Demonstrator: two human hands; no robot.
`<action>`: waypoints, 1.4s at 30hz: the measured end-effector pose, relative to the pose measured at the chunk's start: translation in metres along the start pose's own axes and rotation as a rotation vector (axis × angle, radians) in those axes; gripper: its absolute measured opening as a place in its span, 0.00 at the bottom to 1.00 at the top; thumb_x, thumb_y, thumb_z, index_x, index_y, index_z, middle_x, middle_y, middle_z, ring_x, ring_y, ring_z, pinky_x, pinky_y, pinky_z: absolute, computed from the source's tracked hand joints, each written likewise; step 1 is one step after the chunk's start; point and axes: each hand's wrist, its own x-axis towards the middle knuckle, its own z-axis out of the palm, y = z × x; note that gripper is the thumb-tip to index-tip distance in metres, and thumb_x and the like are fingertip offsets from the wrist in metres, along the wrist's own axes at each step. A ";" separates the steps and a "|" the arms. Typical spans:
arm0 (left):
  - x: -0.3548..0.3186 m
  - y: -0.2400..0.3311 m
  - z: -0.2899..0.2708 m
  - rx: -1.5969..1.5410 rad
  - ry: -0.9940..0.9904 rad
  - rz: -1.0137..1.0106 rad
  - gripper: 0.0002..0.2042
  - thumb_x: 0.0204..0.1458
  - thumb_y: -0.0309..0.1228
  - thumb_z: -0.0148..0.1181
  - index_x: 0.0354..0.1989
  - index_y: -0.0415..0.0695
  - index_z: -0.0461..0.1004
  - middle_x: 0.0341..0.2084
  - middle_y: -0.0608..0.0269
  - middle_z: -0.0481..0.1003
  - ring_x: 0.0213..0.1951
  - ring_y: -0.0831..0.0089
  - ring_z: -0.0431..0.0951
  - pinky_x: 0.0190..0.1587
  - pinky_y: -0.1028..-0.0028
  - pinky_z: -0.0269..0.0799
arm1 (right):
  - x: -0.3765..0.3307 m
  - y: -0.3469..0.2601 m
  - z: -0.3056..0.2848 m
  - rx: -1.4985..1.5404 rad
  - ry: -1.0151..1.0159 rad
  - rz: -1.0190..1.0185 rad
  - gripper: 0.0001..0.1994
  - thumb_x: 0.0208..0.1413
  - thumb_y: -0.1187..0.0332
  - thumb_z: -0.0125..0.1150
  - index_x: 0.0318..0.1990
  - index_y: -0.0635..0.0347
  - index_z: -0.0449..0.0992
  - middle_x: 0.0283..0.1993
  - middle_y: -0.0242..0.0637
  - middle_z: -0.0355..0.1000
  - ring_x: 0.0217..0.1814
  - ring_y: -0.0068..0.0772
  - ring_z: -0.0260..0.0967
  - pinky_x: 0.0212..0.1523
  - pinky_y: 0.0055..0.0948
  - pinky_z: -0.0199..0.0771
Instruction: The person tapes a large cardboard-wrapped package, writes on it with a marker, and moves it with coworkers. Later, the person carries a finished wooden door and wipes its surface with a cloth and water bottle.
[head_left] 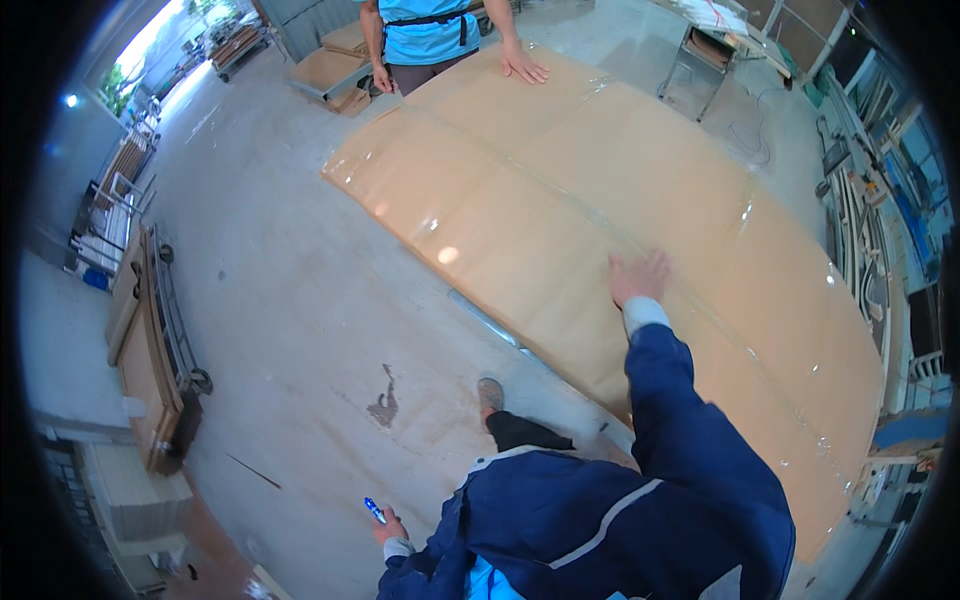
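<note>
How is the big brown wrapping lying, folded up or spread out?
Spread out: the brown wrapping lies wide and nearly flat, with the right hand over it.

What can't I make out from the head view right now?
Head view: fingers of the right grip, blurred.
Head view: lower end of the blue handheld item, hidden by the left grip; too small to identify.
Head view: what the brown wrapping encloses, hidden by it.
Head view: head of the co-worker, cut off by the top edge.
</note>
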 end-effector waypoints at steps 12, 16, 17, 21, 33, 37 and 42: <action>0.082 0.429 0.056 -0.444 -0.578 0.303 0.18 0.69 0.44 0.49 0.59 0.47 0.70 0.29 0.65 0.72 0.17 0.81 0.65 0.18 0.78 0.64 | 0.068 -0.289 -0.002 0.125 -0.037 -0.450 0.49 0.67 0.33 0.35 0.77 0.72 0.44 0.83 0.55 0.36 0.86 0.53 0.28 0.83 0.45 0.27; 0.073 0.550 0.094 -0.262 -0.908 0.578 0.21 0.70 0.42 0.49 0.64 0.44 0.68 0.30 0.66 0.72 0.19 0.84 0.65 0.20 0.80 0.63 | 0.066 -0.325 0.004 0.216 -0.013 -0.649 0.48 0.67 0.34 0.39 0.76 0.73 0.46 0.82 0.56 0.39 0.86 0.54 0.29 0.83 0.46 0.28; 0.075 0.574 0.102 -0.249 -0.974 0.607 0.21 0.70 0.42 0.49 0.65 0.43 0.68 0.30 0.67 0.72 0.20 0.84 0.65 0.21 0.81 0.63 | 0.068 -0.335 0.007 0.192 -0.017 -0.611 0.48 0.67 0.34 0.39 0.76 0.73 0.46 0.82 0.56 0.39 0.86 0.54 0.29 0.83 0.46 0.28; 0.094 0.650 0.129 -0.196 -1.217 0.789 0.20 0.69 0.39 0.53 0.63 0.40 0.68 0.28 0.70 0.72 0.24 0.87 0.65 0.25 0.83 0.62 | 0.090 -0.395 0.004 0.141 -0.073 -0.547 0.49 0.66 0.33 0.40 0.76 0.73 0.47 0.82 0.56 0.39 0.86 0.54 0.29 0.83 0.46 0.27; 0.114 0.804 0.218 0.053 -1.632 0.957 0.13 0.67 0.36 0.59 0.53 0.42 0.74 0.26 0.72 0.71 0.24 0.86 0.65 0.25 0.82 0.61 | 0.027 -0.330 0.020 0.286 0.176 -0.150 0.44 0.61 0.39 0.55 0.71 0.72 0.60 0.76 0.62 0.52 0.81 0.61 0.44 0.81 0.51 0.36; 0.061 0.789 0.229 -0.033 -1.824 0.918 0.13 0.66 0.34 0.60 0.55 0.43 0.73 0.31 0.71 0.74 0.27 0.85 0.68 0.27 0.82 0.65 | -0.055 -0.292 -0.044 0.911 0.209 0.125 0.35 0.58 0.61 0.69 0.69 0.68 0.64 0.58 0.52 0.73 0.58 0.49 0.72 0.58 0.45 0.74; -0.003 0.766 0.218 0.037 -1.653 1.409 0.16 0.59 0.31 0.69 0.53 0.44 0.73 0.33 0.67 0.76 0.30 0.80 0.74 0.33 0.77 0.74 | -0.114 -0.304 -0.073 0.825 0.428 0.181 0.29 0.51 0.68 0.73 0.63 0.57 0.74 0.38 0.35 0.74 0.30 0.35 0.74 0.31 0.31 0.76</action>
